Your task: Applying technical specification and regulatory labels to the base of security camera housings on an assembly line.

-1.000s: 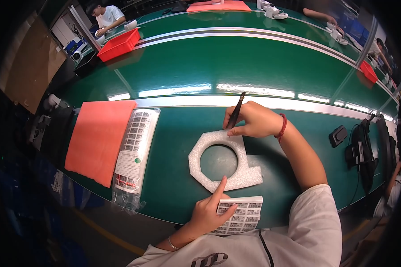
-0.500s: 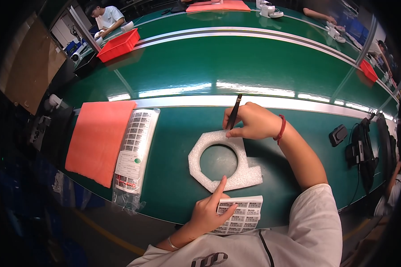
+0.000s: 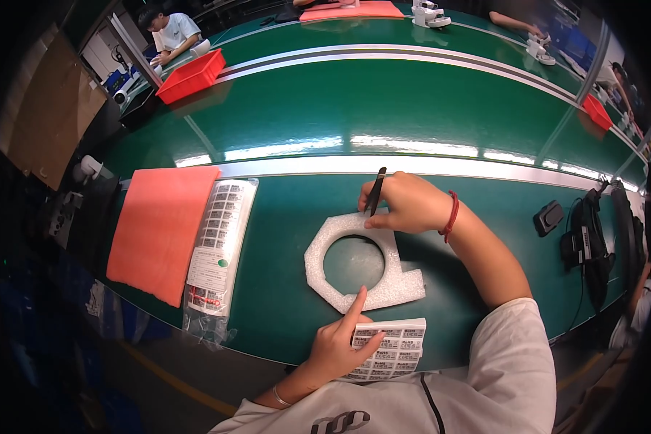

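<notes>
A white foam piece (image 3: 392, 291) with a large round hole lies flat on the green work table. At its far edge, my right hand (image 3: 416, 204) is closed around dark tweezers (image 3: 375, 195), whose tips are hidden by the fingers near the foam. My left hand (image 3: 338, 349) grips a stack of white label sheets (image 3: 399, 347) printed with rows of grey labels, close to the table's front edge. Its index finger stretches out to the near side of the foam ring.
Left of the foam lie a plastic-wrapped pack of label sheets (image 3: 217, 239) and an orange-pink foam sheet (image 3: 163, 231). To the right are a small black device (image 3: 549, 218) and a black strap with cable (image 3: 593, 249). A red bin (image 3: 192, 76) and co-workers are beyond.
My right hand has shifted slightly nearer and left, and the tweezers' upper end has dropped lower. My left hand, the label sheets and the foam piece have stayed put.
</notes>
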